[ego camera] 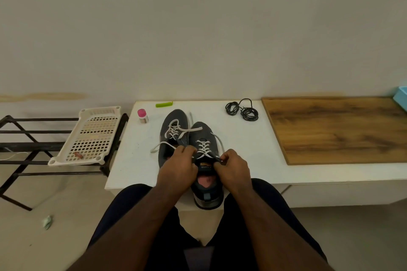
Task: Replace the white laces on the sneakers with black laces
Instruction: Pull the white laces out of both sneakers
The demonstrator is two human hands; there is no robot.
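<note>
A white rectangular surface [242,149] carries two dark grey fabric sneakers [174,136] at the centre, both laced in white. Coiled thin black laces [242,110] lie at two o'clock, untouched. On the nearer sneaker [206,160], the white flat lace [203,149] is pinched near the top eyelets by left hand [178,171] and right hand [233,168]. Unlacing appears in hand; next, the lace must be drawn free.

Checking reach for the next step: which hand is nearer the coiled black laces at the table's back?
Right. The right hand lies below and slightly left of the coiled black laces; the left hand lies farther left.
</note>
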